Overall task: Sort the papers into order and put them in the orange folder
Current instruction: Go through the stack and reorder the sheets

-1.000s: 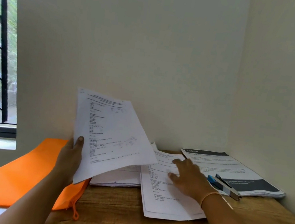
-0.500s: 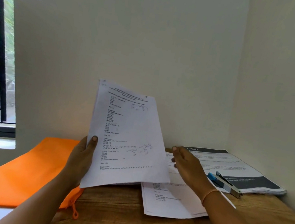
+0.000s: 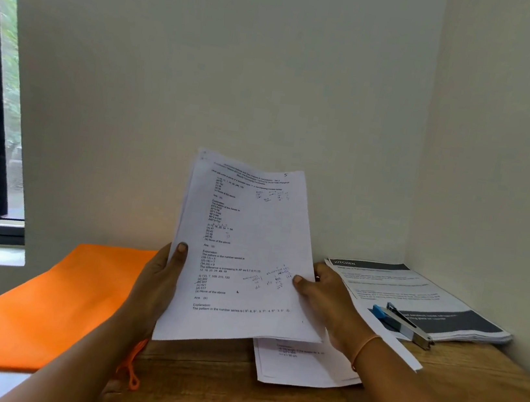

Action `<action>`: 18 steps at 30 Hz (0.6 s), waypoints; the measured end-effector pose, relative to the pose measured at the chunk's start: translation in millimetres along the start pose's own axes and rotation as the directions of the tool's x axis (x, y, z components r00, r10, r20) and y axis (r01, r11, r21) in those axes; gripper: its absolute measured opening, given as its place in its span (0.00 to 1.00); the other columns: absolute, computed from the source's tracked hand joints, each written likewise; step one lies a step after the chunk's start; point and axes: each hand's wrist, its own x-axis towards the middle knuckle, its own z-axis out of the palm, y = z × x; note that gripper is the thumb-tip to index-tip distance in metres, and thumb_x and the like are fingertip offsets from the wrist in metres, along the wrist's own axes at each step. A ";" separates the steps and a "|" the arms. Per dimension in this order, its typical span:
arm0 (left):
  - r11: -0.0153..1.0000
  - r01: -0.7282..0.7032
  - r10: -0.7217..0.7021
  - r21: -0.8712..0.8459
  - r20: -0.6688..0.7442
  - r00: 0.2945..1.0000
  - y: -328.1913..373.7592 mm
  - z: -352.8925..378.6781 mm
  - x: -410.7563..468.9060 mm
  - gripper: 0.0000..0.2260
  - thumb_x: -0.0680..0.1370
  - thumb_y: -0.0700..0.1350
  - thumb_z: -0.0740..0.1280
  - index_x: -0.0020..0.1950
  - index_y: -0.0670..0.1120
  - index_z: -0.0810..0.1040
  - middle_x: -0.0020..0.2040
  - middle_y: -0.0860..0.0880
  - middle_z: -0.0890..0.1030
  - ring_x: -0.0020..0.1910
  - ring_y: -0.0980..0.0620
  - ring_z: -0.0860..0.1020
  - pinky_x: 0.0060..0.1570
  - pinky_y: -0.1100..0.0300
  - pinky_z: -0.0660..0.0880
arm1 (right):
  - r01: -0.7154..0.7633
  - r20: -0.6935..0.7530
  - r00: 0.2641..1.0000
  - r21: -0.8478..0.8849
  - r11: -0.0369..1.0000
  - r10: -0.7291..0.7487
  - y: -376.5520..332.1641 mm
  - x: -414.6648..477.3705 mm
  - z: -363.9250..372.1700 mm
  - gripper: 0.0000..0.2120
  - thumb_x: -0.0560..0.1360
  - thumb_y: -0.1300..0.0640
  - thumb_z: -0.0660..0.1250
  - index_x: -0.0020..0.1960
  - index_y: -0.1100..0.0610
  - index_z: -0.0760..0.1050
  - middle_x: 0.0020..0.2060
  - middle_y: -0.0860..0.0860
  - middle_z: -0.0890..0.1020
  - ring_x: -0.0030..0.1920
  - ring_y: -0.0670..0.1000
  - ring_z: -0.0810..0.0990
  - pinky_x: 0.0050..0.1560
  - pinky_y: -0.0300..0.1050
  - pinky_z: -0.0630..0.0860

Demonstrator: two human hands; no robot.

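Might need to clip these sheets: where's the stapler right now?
Head view, right side: the stapler lies on the KITCHEN booklet, just right of the right hand.

Printed sheets (image 3: 243,249) held upright; orange folder (image 3: 38,298) flat left.

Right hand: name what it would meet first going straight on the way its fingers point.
The right hand pinches the right edge of the printed sheet and points left across it; past the sheet, probably the left hand on the opposite edge, though depth is unclear.
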 end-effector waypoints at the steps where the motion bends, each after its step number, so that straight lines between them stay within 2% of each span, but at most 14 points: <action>1: 1.000 0.006 -0.006 -0.017 0.006 1.000 0.3 0.4 -0.1 0.10 0.81 0.50 0.56 0.53 0.51 0.76 0.43 0.51 0.85 0.39 0.51 0.84 0.33 0.59 0.80 | 0.003 -0.006 1.000 -0.004 1.000 -0.003 -0.4 -0.4 0.0 0.06 0.78 0.59 0.64 0.54 0.54 0.72 0.51 0.50 0.79 0.51 0.50 0.77 0.50 0.41 0.72; 6: 0.999 0.022 -0.022 -0.046 -0.002 1.000 1.3 -1.0 0.1 0.11 0.82 0.50 0.55 0.54 0.52 0.76 0.46 0.50 0.84 0.40 0.52 0.84 0.34 0.60 0.80 | 0.021 -0.016 1.000 0.023 1.000 -0.020 -1.0 -1.0 -1.4 0.05 0.78 0.60 0.63 0.53 0.55 0.74 0.47 0.47 0.78 0.44 0.43 0.76 0.42 0.33 0.72; 10: 0.998 0.043 -0.043 -0.043 -0.015 0.999 1.4 -3.4 0.5 0.12 0.81 0.52 0.56 0.58 0.49 0.76 0.52 0.46 0.82 0.49 0.46 0.82 0.47 0.50 0.79 | 0.018 -0.021 1.000 0.004 1.000 -0.018 -0.5 -0.7 -3.0 0.03 0.79 0.60 0.62 0.51 0.55 0.74 0.43 0.45 0.78 0.42 0.41 0.75 0.40 0.32 0.71; 12: 0.998 0.045 -0.046 -0.038 -0.024 0.999 1.6 -4.5 0.3 0.13 0.81 0.52 0.57 0.59 0.49 0.75 0.53 0.46 0.82 0.50 0.45 0.82 0.49 0.49 0.78 | 0.014 -0.032 0.999 0.005 1.000 -0.013 -1.3 -0.6 -3.2 0.03 0.79 0.60 0.62 0.51 0.56 0.74 0.44 0.47 0.79 0.43 0.43 0.76 0.42 0.33 0.72; 14: 0.999 0.041 -0.041 -0.026 -0.027 0.999 1.6 -4.7 0.7 0.13 0.81 0.52 0.57 0.59 0.49 0.76 0.52 0.46 0.82 0.51 0.46 0.81 0.48 0.51 0.79 | 0.002 -0.054 0.999 -0.005 1.000 -0.002 -1.5 0.4 -3.5 0.06 0.79 0.59 0.62 0.53 0.57 0.76 0.49 0.50 0.80 0.48 0.49 0.78 0.51 0.40 0.74; 16: 0.999 0.037 -0.037 -0.008 -0.027 0.999 1.6 -4.5 1.2 0.10 0.80 0.51 0.58 0.56 0.51 0.76 0.51 0.48 0.82 0.49 0.48 0.81 0.44 0.55 0.79 | -0.011 -0.074 0.997 -0.034 0.999 0.008 -1.5 0.7 -4.9 0.08 0.79 0.58 0.61 0.56 0.59 0.76 0.52 0.52 0.80 0.51 0.52 0.77 0.56 0.45 0.73; 18: 0.999 0.036 -0.035 0.005 -0.028 0.999 0.5 -4.7 1.7 0.09 0.81 0.50 0.58 0.55 0.52 0.76 0.50 0.49 0.82 0.47 0.50 0.82 0.40 0.59 0.80 | -0.020 -0.082 0.997 -0.055 0.998 0.016 -1.0 0.9 -6.1 0.09 0.80 0.58 0.61 0.54 0.60 0.77 0.53 0.55 0.80 0.51 0.53 0.77 0.56 0.48 0.73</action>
